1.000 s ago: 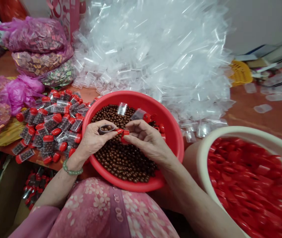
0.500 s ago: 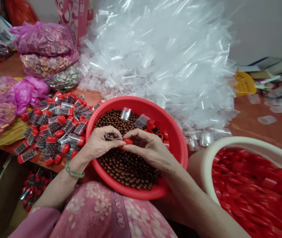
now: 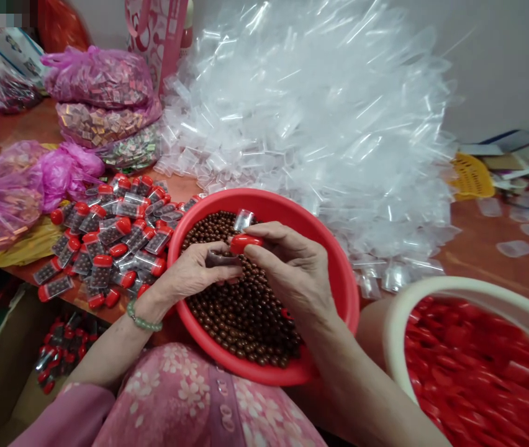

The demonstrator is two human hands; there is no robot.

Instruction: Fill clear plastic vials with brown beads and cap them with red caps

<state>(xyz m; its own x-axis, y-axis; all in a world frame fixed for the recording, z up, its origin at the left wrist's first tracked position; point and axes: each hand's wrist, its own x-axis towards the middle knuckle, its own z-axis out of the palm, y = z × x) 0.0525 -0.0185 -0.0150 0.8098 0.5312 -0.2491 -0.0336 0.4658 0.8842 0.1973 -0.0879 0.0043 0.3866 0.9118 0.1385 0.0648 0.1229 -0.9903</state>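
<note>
My left hand (image 3: 187, 273) grips a small clear plastic container (image 3: 221, 258) between thumb and fingers; brown balls showed in its mouth a moment ago. Pinched in my right hand (image 3: 299, 267) is a red cap (image 3: 246, 243), held close beside the container's open end. Both hands are above a red basin (image 3: 341, 273) full of shiny brown balls (image 3: 255, 323). One clear container (image 3: 243, 220) lies on the balls near the far side. My right hand hides much of the basin's right part.
Several filled, red-capped containers (image 3: 115, 228) are piled at left, with more in a cardboard box (image 3: 1, 366) below. Behind the basin rises a big heap of clear containers (image 3: 311, 118). A white bucket (image 3: 397, 323) of red caps stands right. Purple bags (image 3: 99, 77) sit back left.
The red cap has been raised and turned beside the container. My left hand has tilted the container, so its mouth no longer faces me. The view has shifted slightly.
</note>
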